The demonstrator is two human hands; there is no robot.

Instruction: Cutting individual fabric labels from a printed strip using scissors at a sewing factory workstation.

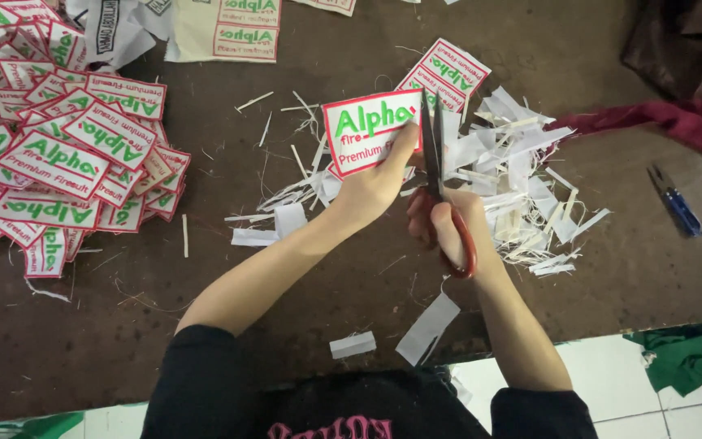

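Here the left hand (375, 183) pinches a white patch (370, 130) with a red border and green lettering, held up over the middle of the brown desk (286, 276). The right hand (452, 228) is closed through the red handles of the scissors (436, 162), whose blades stand at the patch's 3 o'clock edge. A heap of white offcuts (513, 179) lies at 3 o'clock from the hands, crowding the space behind the blades. A pile of finished patches (58, 162) sits at 9 o'clock, small blue snips (676, 203) far right, red cloth (676, 122) at 2 o'clock.
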